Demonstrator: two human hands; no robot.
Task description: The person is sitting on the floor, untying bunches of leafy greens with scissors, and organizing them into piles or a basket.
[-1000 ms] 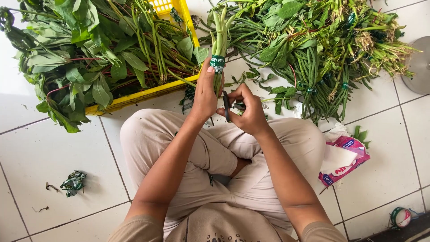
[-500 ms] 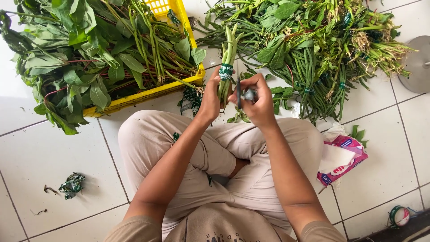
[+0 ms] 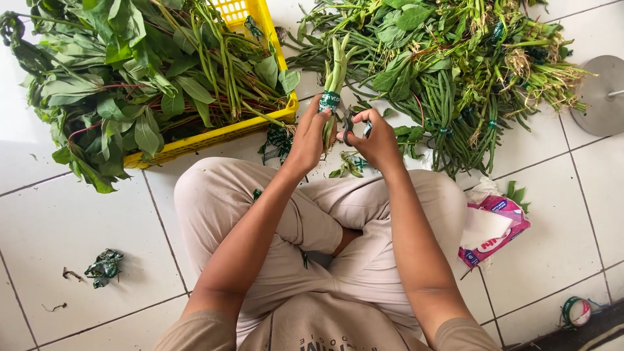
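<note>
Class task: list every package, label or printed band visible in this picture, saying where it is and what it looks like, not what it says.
Green printed band: wrapped around the stalk bundle in the left hand.
Pink packet: on the floor tiles by the person's right knee, soft, pink and white.
Tape roll: floor, lower right corner, round, green and white.
Crumpled green band: floor, lower left.

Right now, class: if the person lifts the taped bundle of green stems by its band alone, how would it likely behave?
The bundle of green stems probably stays fairly stiff: the stalks stand straight above the left hand. It looks light, since it is held up in just the fingers. The green tape band likely keeps stalks from splaying, though single smooth stems might slide out.
</note>
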